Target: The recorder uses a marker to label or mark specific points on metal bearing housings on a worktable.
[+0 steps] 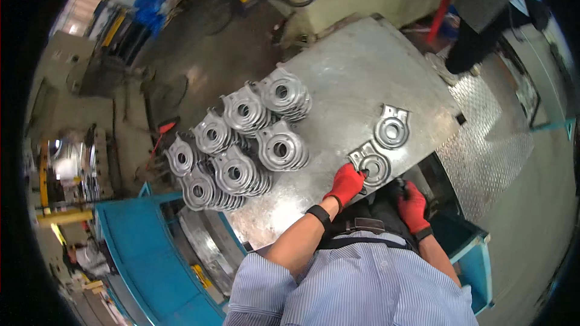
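A person in a striped shirt [368,284] stands at a bare metal table [356,72], the left hand [347,186] at a silvery ring-shaped part [383,172] lying flat near the table's close edge. The part is dull, bright-edged metal, with a raised round rim, an open centre and a squared tab pointing up and to the left. The red-gloved left fingers are bent at its near-left side, their dark tips meeting the metal; whether they pinch it or merely press on it cannot be told. The right hand [414,208], also gloved in red, is down by the waist, beyond the table's edge; its fingers are too hidden to tell how they stand.

A second ring part [402,136] of the same shape lies just beyond the first, tab outward. Across the table's left side, seven leaning stacks [248,172] of matching parts crowd together in two rows, overlapping one another. The left glove covers some of the nearer part's rim. A blue metal frame [145,223] stands at the left, a blue bin [480,271] at the lower right. Textured floor plate [483,145] lies to the right, where another person's dark-clad legs [474,45] show.
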`<state>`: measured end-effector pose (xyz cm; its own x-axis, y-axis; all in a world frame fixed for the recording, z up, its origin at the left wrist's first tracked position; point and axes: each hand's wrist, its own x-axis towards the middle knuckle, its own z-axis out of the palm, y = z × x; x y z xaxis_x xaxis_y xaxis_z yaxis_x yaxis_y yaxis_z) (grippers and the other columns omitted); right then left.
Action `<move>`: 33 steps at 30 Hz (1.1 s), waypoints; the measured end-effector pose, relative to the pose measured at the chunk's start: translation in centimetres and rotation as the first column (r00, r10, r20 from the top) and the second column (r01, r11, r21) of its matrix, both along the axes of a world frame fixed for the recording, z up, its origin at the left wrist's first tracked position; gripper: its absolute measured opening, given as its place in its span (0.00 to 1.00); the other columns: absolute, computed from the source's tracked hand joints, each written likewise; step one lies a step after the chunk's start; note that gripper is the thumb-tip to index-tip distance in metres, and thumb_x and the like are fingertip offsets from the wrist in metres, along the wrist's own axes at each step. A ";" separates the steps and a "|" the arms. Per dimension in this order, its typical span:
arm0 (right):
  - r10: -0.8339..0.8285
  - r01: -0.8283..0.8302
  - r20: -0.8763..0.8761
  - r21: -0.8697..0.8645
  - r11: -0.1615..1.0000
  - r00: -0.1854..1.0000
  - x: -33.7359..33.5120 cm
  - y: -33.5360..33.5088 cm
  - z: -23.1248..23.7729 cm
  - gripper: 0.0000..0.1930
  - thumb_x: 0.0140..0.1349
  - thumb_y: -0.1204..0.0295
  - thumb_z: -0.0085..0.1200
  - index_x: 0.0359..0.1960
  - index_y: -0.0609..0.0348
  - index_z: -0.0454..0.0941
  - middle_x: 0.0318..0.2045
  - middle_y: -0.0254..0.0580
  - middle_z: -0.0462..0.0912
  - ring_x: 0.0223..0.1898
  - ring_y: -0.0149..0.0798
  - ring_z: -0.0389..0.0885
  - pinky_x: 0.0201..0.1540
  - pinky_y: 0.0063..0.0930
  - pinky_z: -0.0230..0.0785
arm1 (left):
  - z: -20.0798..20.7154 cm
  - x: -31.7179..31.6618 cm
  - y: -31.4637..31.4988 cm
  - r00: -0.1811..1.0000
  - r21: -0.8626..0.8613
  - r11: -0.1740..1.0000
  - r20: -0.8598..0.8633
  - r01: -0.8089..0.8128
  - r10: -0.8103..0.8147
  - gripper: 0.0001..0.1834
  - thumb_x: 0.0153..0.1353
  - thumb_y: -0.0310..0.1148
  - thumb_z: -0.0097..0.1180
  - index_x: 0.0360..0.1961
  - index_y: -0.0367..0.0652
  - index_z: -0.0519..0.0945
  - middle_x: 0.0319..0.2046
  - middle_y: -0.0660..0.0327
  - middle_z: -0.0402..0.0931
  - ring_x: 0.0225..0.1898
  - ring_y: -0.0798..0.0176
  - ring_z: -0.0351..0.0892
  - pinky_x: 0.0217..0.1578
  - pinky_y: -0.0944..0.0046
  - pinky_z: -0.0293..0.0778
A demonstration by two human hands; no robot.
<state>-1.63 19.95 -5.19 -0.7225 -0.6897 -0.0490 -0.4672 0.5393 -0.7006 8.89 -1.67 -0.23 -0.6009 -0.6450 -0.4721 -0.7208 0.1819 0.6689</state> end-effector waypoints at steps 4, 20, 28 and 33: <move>-0.047 0.051 0.146 -0.023 0.998 0.988 -0.4 1.1 0.3 0.19 0.55 0.68 0.57 0.48 0.60 0.74 0.39 0.54 0.79 0.41 0.54 0.78 0.44 0.39 0.70 | -1.0 6.3 -0.3 0.997 0.004 1.000 -0.080 0.008 -0.007 0.19 0.54 0.41 0.56 0.39 0.36 0.74 0.38 0.42 0.76 0.41 0.38 0.74 0.41 0.45 0.70; 0.199 -0.205 0.173 0.018 0.979 0.965 -0.2 0.1 2.5 0.15 0.58 0.74 0.55 0.47 0.62 0.74 0.38 0.45 0.81 0.40 0.38 0.79 0.45 0.31 0.69 | 1.4 39.5 -4.5 0.778 -0.405 0.841 0.369 -0.359 0.509 0.18 0.55 0.46 0.55 0.34 0.40 0.79 0.35 0.44 0.78 0.41 0.43 0.77 0.41 0.49 0.72; 0.074 -0.091 0.217 0.067 0.994 0.973 -1.5 3.4 0.1 0.21 0.55 0.73 0.57 0.51 0.64 0.72 0.42 0.56 0.80 0.46 0.50 0.79 0.48 0.37 0.69 | 9.1 24.5 -5.1 0.885 -0.551 0.758 0.070 -0.350 0.460 0.22 0.53 0.43 0.59 0.47 0.43 0.75 0.39 0.50 0.79 0.41 0.48 0.78 0.41 0.53 0.73; -0.073 0.068 0.034 0.130 0.989 0.997 -0.8 5.0 -1.3 0.18 0.54 0.73 0.57 0.48 0.62 0.74 0.41 0.55 0.80 0.45 0.51 0.79 0.47 0.36 0.69 | 9.3 6.5 -3.3 0.970 -0.217 0.968 -0.233 -0.125 0.073 0.23 0.54 0.38 0.60 0.50 0.39 0.74 0.41 0.49 0.78 0.44 0.50 0.78 0.45 0.57 0.73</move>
<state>-2.47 24.96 -6.47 -0.7651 -0.6230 -0.1625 -0.3989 0.6568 -0.6399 15.38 -5.01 9.09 -0.6012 -0.7813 -0.1676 -0.5815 0.2839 0.7624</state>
